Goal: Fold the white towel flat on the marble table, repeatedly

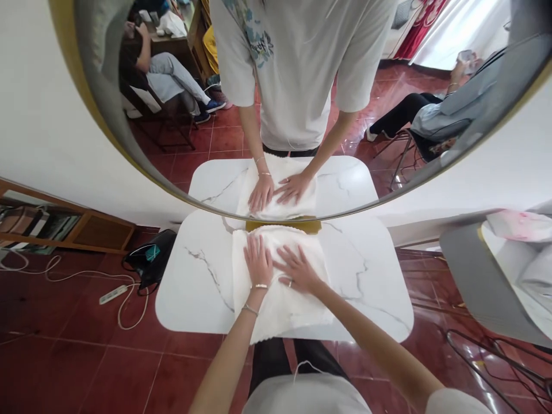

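A white cloth (276, 313) with a scalloped edge lies spread over the middle of a white marble-patterned table (185, 293). Its near edge hangs slightly past the table's front. My left hand (257, 261) rests flat on the cloth's left part, fingers stretched forward, with bracelets at the wrist. To its right, my right hand (299, 270) presses flat on the cloth, fingers spread and pointing left, a ring on one finger. Neither hand grips the fabric. Both hands and the cloth show again in the large mirror (297, 75) above the table.
A gold-coloured base (313, 226) stands under the mirror at the table's back. At left are a black bag (157, 259), a power strip (112, 294) with white cables, and a low wooden shelf (103, 227). A grey chair (478, 287) holding items stands right. Two seated people appear in the mirror.
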`<state>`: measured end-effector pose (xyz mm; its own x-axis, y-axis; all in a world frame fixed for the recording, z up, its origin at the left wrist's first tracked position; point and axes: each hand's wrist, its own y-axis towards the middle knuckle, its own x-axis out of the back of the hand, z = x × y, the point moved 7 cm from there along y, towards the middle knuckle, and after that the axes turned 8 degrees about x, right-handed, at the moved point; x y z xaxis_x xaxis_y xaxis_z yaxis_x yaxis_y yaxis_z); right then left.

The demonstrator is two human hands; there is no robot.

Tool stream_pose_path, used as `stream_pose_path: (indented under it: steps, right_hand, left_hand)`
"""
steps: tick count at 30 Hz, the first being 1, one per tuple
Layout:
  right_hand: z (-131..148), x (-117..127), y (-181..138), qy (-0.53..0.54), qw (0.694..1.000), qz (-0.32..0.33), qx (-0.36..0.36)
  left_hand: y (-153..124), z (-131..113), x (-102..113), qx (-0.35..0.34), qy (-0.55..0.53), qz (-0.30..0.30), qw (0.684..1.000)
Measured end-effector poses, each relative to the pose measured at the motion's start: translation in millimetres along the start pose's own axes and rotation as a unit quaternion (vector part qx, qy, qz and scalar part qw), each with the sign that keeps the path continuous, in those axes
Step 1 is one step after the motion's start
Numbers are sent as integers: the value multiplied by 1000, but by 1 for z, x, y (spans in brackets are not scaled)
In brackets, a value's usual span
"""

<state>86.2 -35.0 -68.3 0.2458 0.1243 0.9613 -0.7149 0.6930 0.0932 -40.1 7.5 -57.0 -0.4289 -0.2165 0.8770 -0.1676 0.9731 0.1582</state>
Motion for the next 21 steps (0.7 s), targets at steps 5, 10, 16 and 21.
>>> stream_pose_path:
  steps: [5, 10, 16, 21]
  right_hand:
    - [-48, 17, -14, -44, 998, -20, -34]
    - [-42, 24, -69, -78, 989, -52, -114]
    - [4, 25, -152, -95, 978, -69, -174]
    - [27, 23, -202, -106, 974, -66, -188]
  left_hand:
    - [11, -51, -26, -7, -21, -5, 1000]
    - [-24, -94, -42, -70, -32, 28, 997]
    - [-100, -127, -42, -157, -31, 75, 984]
    - [-153, -145, -44, -189, -24, 98, 977]
